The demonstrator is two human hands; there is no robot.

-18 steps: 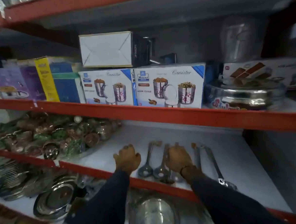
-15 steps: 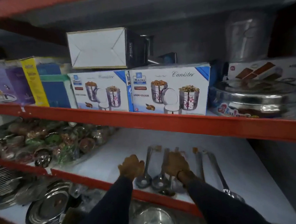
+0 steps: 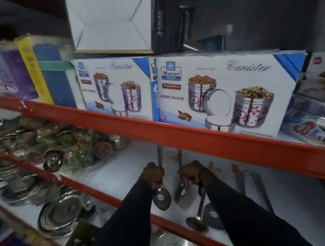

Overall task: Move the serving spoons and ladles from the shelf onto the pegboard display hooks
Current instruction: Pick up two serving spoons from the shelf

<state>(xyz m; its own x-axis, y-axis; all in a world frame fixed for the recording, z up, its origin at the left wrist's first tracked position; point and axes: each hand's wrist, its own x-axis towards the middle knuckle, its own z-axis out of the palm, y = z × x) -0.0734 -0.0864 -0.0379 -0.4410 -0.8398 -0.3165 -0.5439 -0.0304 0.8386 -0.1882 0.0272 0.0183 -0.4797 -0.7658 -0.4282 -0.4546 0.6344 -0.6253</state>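
On the white middle shelf lie several steel serving spoons and ladles. My left hand is closed around the handle of one serving spoon, whose bowl hangs toward me and whose handle runs back under the orange rail. My right hand is closed on a second serving spoon. A small ladle lies near the shelf's front edge below my right wrist. Long flat handles of more utensils lie to the right. No pegboard is in view.
An orange shelf rail runs just above my hands. Canister boxes stand on the upper shelf. Wrapped small bowls crowd the shelf's left. Steel plates are stacked on the lower shelf, with a steel pot below.
Both hands have closed on spoons and lifted their handles off the shelf. The camera has moved closer and tilted, so the shelf looks larger.
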